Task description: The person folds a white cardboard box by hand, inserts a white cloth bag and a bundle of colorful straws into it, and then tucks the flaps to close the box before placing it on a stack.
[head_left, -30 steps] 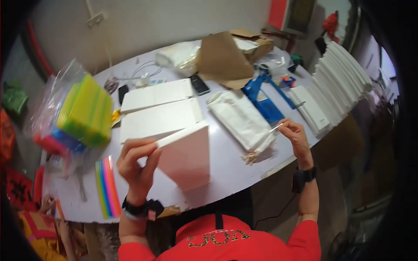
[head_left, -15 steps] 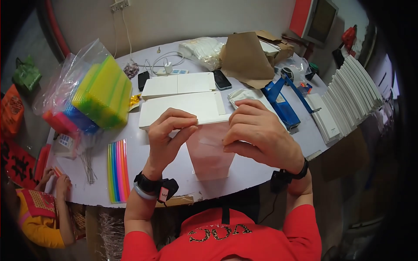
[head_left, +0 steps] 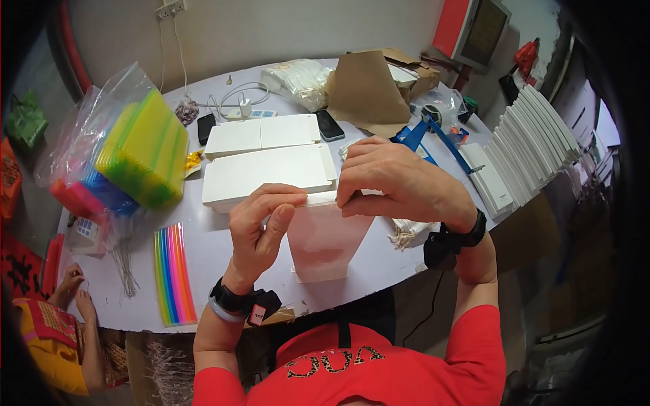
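An upright white box stands near the table's front edge, its glossy front tinted pink. My left hand rests its fingertips along the box's top edge at the left corner, with the thumb bent beside it, steadying the box. At the top right corner is my right hand. Its thumb and fingers are pressed together against the edge, and what lies between them is hidden. Just behind, two white boxes lie flat on the table.
Coloured strips and a bag of coloured plastic pieces occupy the left. A blue tape dispenser, brown paper and stacked white boxes stand right and behind. Another person's hand is at the left edge.
My right hand has moved left and in to the box's top edge. The clear film seen by its fingers before no longer shows. My left thumb has come away from the fingertips.
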Tool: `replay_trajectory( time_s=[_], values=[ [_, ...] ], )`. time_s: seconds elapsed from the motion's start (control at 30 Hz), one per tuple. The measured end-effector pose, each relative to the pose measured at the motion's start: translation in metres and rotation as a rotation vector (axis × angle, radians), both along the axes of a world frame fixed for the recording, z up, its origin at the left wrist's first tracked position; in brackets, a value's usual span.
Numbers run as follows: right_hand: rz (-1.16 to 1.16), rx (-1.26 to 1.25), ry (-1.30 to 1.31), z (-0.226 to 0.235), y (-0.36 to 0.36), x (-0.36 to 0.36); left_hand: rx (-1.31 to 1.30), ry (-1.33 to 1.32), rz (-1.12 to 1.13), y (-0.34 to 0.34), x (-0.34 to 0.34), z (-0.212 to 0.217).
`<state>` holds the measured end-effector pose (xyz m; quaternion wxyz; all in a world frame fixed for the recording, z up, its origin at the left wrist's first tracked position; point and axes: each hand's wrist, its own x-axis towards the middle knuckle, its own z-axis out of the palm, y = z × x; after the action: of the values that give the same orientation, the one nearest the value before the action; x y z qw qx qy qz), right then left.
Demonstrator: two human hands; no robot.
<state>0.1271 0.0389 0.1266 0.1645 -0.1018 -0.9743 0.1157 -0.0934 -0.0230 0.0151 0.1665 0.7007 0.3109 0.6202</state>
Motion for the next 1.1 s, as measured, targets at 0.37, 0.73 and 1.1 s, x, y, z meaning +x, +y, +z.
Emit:
replay_trajectory(
  time_s=[0.37,0.73,1.1],
  values=[
    [-0.052,-0.051,-0.053,0.004,0.0,0.001,0.063,-0.035,0.024,0.0,0.005,-0.004],
    [-0.06,-0.042,-0.098,0.007,0.002,-0.002,0.048,-0.022,0.019,-0.005,0.01,-0.008],
    [-0.059,0.214,0.001,-0.002,-0.014,0.0,0.014,-0.058,0.101,-0.003,0.013,-0.004]
  ],
)
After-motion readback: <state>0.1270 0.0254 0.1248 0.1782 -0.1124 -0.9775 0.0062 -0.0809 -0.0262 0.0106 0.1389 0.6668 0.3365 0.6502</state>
